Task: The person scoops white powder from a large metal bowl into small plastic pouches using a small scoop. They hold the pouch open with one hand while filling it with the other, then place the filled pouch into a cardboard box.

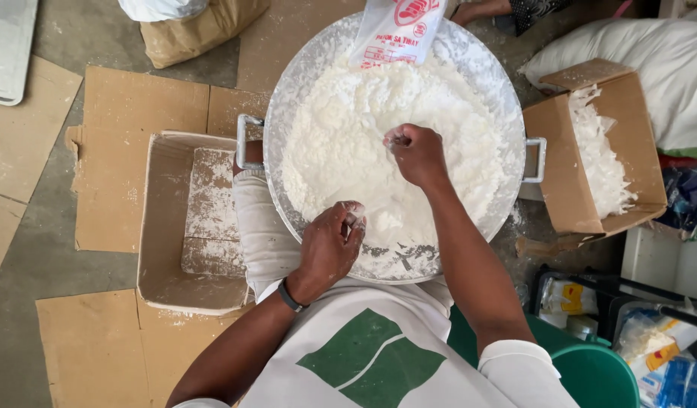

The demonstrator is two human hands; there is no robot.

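Fingers of the right hand (416, 153) curl, hiding anything gripped above the flour (341, 143).

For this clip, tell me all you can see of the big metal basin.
The metal basin is wide, round and silvery, dusted white inside, with a loop handle at each side. It sits on the floor before the person and holds a heap of white powder. The left hand rests at its near rim; the right hand is fisted in the powder. A plastic bag hangs over the far edge.
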